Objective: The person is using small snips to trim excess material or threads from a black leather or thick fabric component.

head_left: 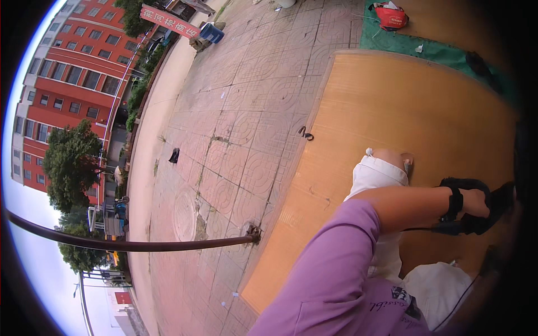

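From a purple sleeve, my left arm reaches across to the right over my white trousers (381, 171). My left hand (475, 203) is closed at the end of it, beside a dark, soft-looking black thing (487, 221) whose kind I cannot make out. The fingers look curled against that black thing, partly lost in the shaded rim. A black strap (455, 203) circles the wrist. My right hand does not show. Under my legs lies a tan mat (358, 112), and a bare knee and foot show beyond the trousers.
Patterned paving (252, 129) borders the mat on the left. A brown metal pole (140, 245) meets it near the mat's edge. A small black strip (305, 133) lies on that edge. Farther off are a red bag (390, 17) on green sheeting (426, 53) and a blue bucket (212, 32).
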`<state>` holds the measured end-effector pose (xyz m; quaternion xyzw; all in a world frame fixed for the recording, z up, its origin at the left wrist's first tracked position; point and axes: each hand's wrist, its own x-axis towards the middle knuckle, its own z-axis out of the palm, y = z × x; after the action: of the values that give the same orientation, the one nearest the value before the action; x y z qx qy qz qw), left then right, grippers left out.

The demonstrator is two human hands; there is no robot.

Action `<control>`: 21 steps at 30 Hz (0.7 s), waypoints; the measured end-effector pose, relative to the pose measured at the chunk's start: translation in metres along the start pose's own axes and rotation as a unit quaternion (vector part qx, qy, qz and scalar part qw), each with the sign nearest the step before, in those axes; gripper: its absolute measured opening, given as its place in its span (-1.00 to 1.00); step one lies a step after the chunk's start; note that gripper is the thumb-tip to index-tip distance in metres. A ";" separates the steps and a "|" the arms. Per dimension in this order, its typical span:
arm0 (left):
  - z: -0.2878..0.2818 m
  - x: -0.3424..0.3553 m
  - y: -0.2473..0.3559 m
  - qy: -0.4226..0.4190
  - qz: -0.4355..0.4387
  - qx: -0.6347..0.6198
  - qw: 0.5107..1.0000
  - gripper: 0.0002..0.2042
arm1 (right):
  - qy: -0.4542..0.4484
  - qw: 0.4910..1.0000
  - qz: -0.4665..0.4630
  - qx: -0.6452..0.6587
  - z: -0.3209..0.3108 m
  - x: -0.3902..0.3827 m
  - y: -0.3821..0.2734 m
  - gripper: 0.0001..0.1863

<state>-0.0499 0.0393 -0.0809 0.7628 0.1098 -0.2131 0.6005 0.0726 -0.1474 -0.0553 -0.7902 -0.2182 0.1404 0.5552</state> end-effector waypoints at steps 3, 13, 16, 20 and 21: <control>-0.013 -0.009 -0.011 0.003 0.036 -0.056 0.998 -0.61 | 0.019 0.911 -0.169 -0.375 -0.003 0.000 0.019 -0.51; 0.010 0.016 -0.020 -0.077 0.024 0.067 0.994 -0.36 | 0.081 0.968 0.083 0.223 0.004 0.011 -0.019 -0.82; 0.011 0.014 0.005 -0.107 -0.070 0.077 0.989 -0.41 | 0.075 0.956 0.092 0.268 -0.007 0.006 -0.029 -0.81; 0.022 0.023 0.001 -0.080 -0.060 0.085 0.991 -0.51 | 0.089 0.950 0.059 0.292 -0.027 0.007 -0.022 -0.82; 0.026 0.027 0.002 -0.079 -0.080 0.042 0.993 -0.53 | 0.091 0.949 0.047 0.299 -0.036 0.005 -0.021 -0.82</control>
<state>-0.0301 0.0118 -0.0962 0.7569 0.1134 -0.3250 0.5555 0.0895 -0.1684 -0.0235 -0.6067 -0.0770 0.1529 0.7763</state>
